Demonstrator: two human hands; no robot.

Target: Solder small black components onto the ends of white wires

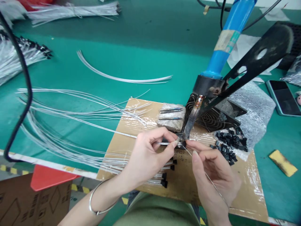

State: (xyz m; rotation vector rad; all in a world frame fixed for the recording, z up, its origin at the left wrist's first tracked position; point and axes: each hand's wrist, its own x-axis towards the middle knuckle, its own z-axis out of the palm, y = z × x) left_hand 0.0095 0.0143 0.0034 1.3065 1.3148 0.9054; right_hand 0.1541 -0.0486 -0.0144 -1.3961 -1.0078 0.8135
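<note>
My left hand (150, 153) pinches a thin white cable (117, 131) close to its end, just under the tip of a fixed soldering iron (215, 61). In my right hand (213, 172) is a thin solder wire (214, 185), which slants up to the cable's end at the tip. A small black piece lies at this meeting point, partly hidden by the fingers. Below my left hand, several finished-looking cables with black connectors (164, 183) lie on the cardboard (188, 182).
Loose black connectors (231, 139) lie by bubble wrap (256, 106) on the right, near a phone (285, 97) and yellow sponge (282, 162). A black fan (209, 117) sits behind the iron. Spare tips rest on a pad (170, 124). White cables (124, 79) spread leftward.
</note>
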